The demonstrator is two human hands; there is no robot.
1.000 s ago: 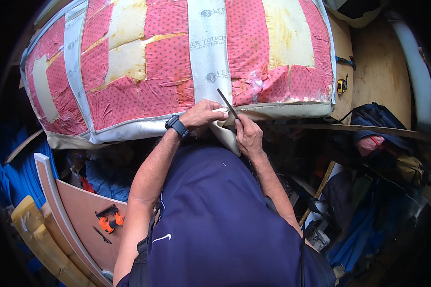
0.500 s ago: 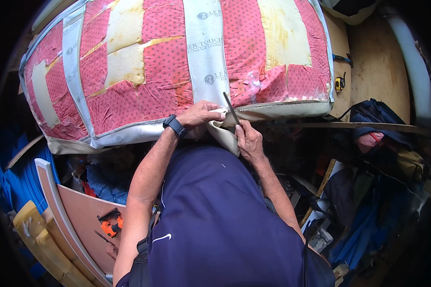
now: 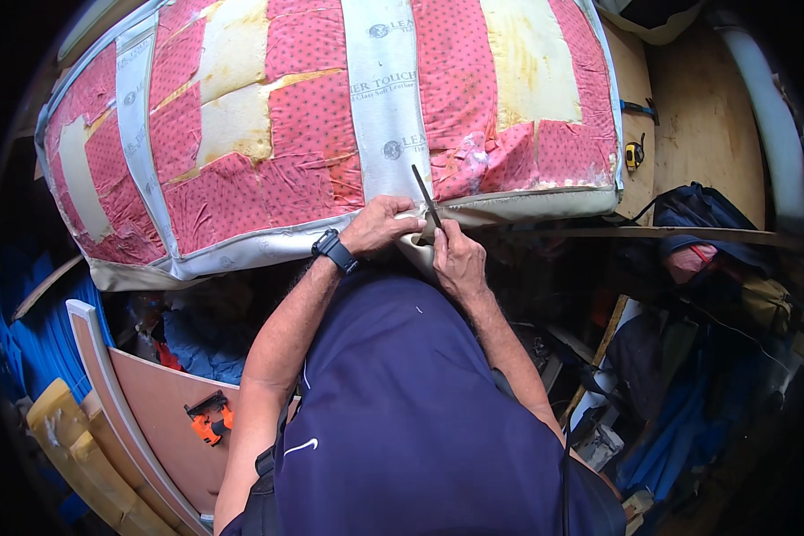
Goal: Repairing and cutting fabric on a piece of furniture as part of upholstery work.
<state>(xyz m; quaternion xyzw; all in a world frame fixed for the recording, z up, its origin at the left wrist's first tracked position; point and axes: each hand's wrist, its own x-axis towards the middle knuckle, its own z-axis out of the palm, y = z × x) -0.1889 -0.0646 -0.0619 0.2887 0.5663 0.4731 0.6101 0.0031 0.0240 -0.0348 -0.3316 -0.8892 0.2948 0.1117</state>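
Observation:
A large cushioned piece (image 3: 313, 116), patched in red dotted cloth and yellowed foam, lies across the top of the view. Down its middle runs a pale printed strip (image 3: 386, 107). At the strip's lower end my left hand (image 3: 380, 223), with a dark watch on the wrist, pinches the edge of a cream leather-like cover (image 3: 527, 205). My right hand (image 3: 460, 259) grips a slim dark blade-like tool (image 3: 422, 185), its tip pointing up and left over the strip. The tool's lower end is hidden in my fingers. A loose fold of cover hangs between my hands.
Left, an orange and black staple-gun-shaped tool (image 3: 210, 418) rests on a brown board (image 3: 152, 384), beside yellow foam pieces (image 3: 80, 447). A yellow tape measure (image 3: 634, 154) and a hammer-like tool (image 3: 639, 110) are on wood at right. A dark bag (image 3: 701, 207) lies below them.
My right hand has shifted slightly up and left with the tool, closer to my left hand. A dark tool and a hand-like shape on the brown board at lower left no longer show.

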